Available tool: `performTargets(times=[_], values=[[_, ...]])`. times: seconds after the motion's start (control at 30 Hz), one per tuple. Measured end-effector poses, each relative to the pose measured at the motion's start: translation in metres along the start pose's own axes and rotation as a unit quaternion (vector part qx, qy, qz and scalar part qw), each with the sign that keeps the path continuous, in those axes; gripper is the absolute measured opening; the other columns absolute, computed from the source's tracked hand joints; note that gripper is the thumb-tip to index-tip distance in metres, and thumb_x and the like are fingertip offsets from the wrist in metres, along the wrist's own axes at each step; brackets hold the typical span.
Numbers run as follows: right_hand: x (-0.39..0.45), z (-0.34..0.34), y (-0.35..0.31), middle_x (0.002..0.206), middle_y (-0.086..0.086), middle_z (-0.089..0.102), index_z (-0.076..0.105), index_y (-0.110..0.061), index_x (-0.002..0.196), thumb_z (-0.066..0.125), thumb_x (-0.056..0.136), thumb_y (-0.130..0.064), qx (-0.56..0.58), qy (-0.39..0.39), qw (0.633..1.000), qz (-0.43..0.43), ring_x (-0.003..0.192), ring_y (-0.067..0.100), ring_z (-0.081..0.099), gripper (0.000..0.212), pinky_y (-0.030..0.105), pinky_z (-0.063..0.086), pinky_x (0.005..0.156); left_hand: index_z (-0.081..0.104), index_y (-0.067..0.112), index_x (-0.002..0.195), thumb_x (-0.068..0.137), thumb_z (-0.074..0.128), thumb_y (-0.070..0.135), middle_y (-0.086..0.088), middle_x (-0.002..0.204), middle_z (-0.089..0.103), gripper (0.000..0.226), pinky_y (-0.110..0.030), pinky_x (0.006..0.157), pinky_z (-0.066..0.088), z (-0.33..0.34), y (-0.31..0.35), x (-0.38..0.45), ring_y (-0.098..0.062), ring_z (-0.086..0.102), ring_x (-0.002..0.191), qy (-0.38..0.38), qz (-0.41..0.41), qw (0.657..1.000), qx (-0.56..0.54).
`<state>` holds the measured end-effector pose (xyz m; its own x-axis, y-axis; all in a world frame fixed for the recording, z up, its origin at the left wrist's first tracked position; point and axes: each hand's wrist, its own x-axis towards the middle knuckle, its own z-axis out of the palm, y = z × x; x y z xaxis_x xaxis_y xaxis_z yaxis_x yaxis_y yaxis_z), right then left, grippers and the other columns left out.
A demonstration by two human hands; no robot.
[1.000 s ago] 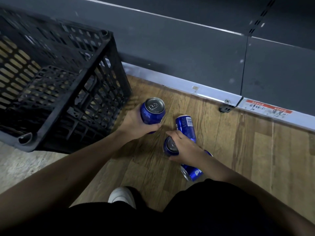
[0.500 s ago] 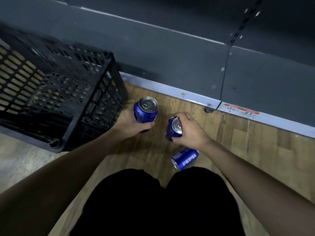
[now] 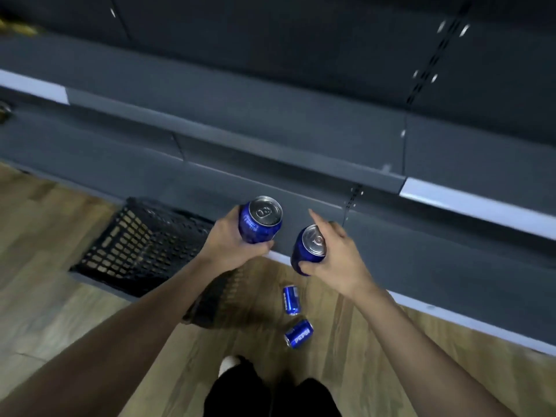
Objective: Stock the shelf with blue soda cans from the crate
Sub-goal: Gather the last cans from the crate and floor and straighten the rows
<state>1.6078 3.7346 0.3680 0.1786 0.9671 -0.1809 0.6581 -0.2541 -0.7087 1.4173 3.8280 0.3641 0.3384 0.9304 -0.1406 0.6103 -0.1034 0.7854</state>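
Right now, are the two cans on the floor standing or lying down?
Lying down: both floor cans rest on their sides on the wooden floor.

A wooden floor (image 3: pixel 361 350) carries a black crate (image 3: pixel 141 242) and two blue cans (image 3: pixel 290 299) (image 3: pixel 298 334) lying sideways

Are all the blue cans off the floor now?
No, two blue cans lie on their sides on the wooden floor, below the cans held in the hands.

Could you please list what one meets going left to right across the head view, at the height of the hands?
Black crate → left hand → its can → second can → right hand.
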Motion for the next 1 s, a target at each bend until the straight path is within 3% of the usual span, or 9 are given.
performTargets(times=[0.13, 0.3, 0.5, 0.57, 0.77, 0.93, 1.0], values=[[-0.013, -0.080, -0.084, 0.115, -0.007, 0.040, 0.015, -0.039, 0.149, 0.079, 0.069, -0.020, 0.005, 0.041, 0.998, -0.053, 0.109, 0.010, 0.042, 0.104, 0.018, 0.033, 0.093, 0.054, 0.025, 0.105, 0.060, 0.086, 0.028, 0.022, 0.085, 0.058, 0.055, -0.007, 0.070, 0.038, -0.062, 0.092, -0.010, 0.006, 0.056, 0.079, 0.050, 0.040, 0.998, -0.019], [-0.020, -0.167, -0.171, 0.121, -0.007, 0.045, 0.011, -0.044, 0.149, 0.077, 0.066, -0.019, 0.008, 0.097, 0.987, -0.130, 0.113, 0.010, 0.043, 0.109, 0.017, 0.032, 0.089, 0.059, 0.028, 0.087, 0.045, 0.076, 0.047, 0.013, 0.080, 0.067, 0.049, -0.020, 0.070, 0.048, -0.117, 0.183, -0.019, 0.001, 0.062, 0.076, 0.140, 0.070, 0.982, -0.110], [-0.023, -0.239, -0.231, 0.135, -0.002, 0.049, 0.012, -0.036, 0.149, 0.078, 0.064, -0.021, 0.024, 0.156, 0.972, -0.175, 0.122, 0.019, 0.046, 0.108, 0.033, 0.044, 0.097, 0.064, 0.023, 0.092, 0.051, 0.076, 0.049, 0.007, 0.089, 0.069, 0.050, -0.032, 0.081, 0.053, -0.160, 0.257, -0.021, -0.011, 0.065, 0.086, 0.206, 0.102, 0.960, -0.160], [-0.021, -0.256, -0.244, 0.132, -0.001, 0.051, 0.014, -0.034, 0.148, 0.077, 0.066, -0.021, 0.027, 0.167, 0.969, -0.181, 0.118, 0.020, 0.048, 0.105, 0.036, 0.046, 0.094, 0.063, 0.022, 0.094, 0.056, 0.080, 0.046, 0.007, 0.092, 0.068, 0.048, -0.036, 0.085, 0.053, -0.171, 0.272, -0.016, -0.012, 0.064, 0.089, 0.207, 0.112, 0.959, -0.155], [0.001, -0.283, -0.267, 0.127, -0.004, 0.053, 0.030, -0.026, 0.141, 0.078, 0.067, -0.020, 0.012, 0.205, 0.961, -0.188, 0.108, 0.013, 0.047, 0.089, 0.020, 0.034, 0.082, 0.060, 0.028, 0.089, 0.068, 0.081, 0.033, 0.011, 0.094, 0.066, 0.030, -0.031, 0.085, 0.050, -0.192, 0.306, 0.008, -0.010, 0.063, 0.092, 0.192, 0.149, 0.959, -0.143], [0.037, -0.294, -0.286, 0.098, -0.018, 0.052, 0.040, -0.033, 0.113, 0.079, 0.066, -0.018, 0.026, 0.224, 0.955, -0.191, 0.092, 0.007, 0.051, 0.063, 0.007, 0.037, 0.064, 0.059, 0.027, 0.098, 0.070, 0.080, 0.031, 0.017, 0.094, 0.064, 0.035, -0.023, 0.079, 0.048, -0.212, 0.320, 0.050, -0.002, 0.061, 0.091, 0.155, 0.190, 0.959, -0.142], [0.056, -0.298, -0.297, 0.103, -0.015, 0.052, 0.043, -0.030, 0.122, 0.079, 0.067, -0.018, 0.033, 0.234, 0.952, -0.193, 0.095, 0.007, 0.051, 0.066, 0.009, 0.038, 0.067, 0.060, 0.026, 0.100, 0.070, 0.080, 0.030, 0.019, 0.093, 0.064, 0.036, -0.018, 0.075, 0.047, -0.224, 0.324, 0.072, 0.002, 0.060, 0.090, 0.135, 0.203, 0.960, -0.140]])
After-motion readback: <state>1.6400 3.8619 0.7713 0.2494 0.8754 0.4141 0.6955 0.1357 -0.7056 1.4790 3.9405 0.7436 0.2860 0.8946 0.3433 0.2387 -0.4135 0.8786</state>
